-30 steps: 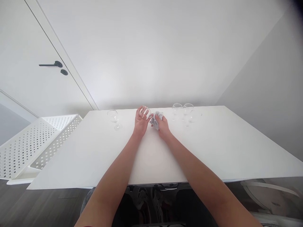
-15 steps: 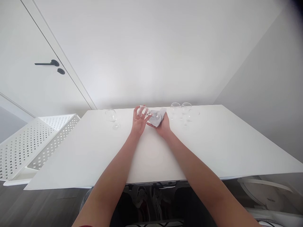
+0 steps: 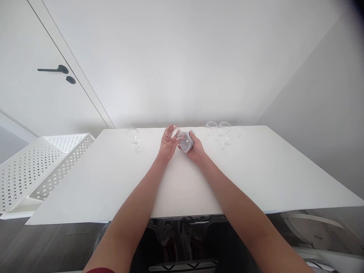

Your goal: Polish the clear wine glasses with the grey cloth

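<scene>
My left hand (image 3: pixel 167 145) is closed around the bowl of a clear stemmed wine glass (image 3: pixel 173 132), which lies tilted with its foot toward the right. In my right hand (image 3: pixel 196 148) a light grey cloth (image 3: pixel 186 143) is bunched against the foot of that glass. Both hands are close together over the far middle of the white table (image 3: pixel 184 185). One more wine glass (image 3: pixel 132 136) stands upright to the left of my left hand. Right of my right hand are three clear wine glasses (image 3: pixel 211 129) in a cluster, their outlines faint against the white.
A white perforated rack or cart (image 3: pixel 31 167) stands at the table's left side. Behind the table is a pale wall (image 3: pixel 182 68), with a door and its dark handle (image 3: pixel 54 69) at left. A white curved chair-like object (image 3: pixel 309 231) is below the right front edge.
My right hand has turned and drawn the cloth closer around the glass's foot. The held glass has shifted slightly in my left hand. The standing glasses remain in place.
</scene>
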Action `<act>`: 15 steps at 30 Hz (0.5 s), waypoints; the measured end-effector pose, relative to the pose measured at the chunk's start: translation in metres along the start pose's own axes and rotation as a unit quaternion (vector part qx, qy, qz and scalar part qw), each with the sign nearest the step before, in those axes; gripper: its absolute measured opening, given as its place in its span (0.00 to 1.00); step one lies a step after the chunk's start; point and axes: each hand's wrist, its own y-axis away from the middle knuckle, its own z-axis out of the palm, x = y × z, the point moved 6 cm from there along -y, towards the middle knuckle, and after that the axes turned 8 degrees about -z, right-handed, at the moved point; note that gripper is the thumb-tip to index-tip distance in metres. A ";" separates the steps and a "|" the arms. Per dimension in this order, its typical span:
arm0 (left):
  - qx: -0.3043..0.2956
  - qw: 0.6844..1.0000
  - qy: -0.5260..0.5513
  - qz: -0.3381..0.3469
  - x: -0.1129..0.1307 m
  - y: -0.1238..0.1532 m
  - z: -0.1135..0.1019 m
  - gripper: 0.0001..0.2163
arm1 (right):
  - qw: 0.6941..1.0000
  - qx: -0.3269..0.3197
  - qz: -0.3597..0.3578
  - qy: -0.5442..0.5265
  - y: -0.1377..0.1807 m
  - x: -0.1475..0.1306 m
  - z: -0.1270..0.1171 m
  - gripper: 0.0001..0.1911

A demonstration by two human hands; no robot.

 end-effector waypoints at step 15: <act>0.008 0.999 -0.019 -0.024 -0.005 -0.003 -0.007 0.22 | 0.998 0.045 0.035 0.035 0.002 0.004 -0.006 0.18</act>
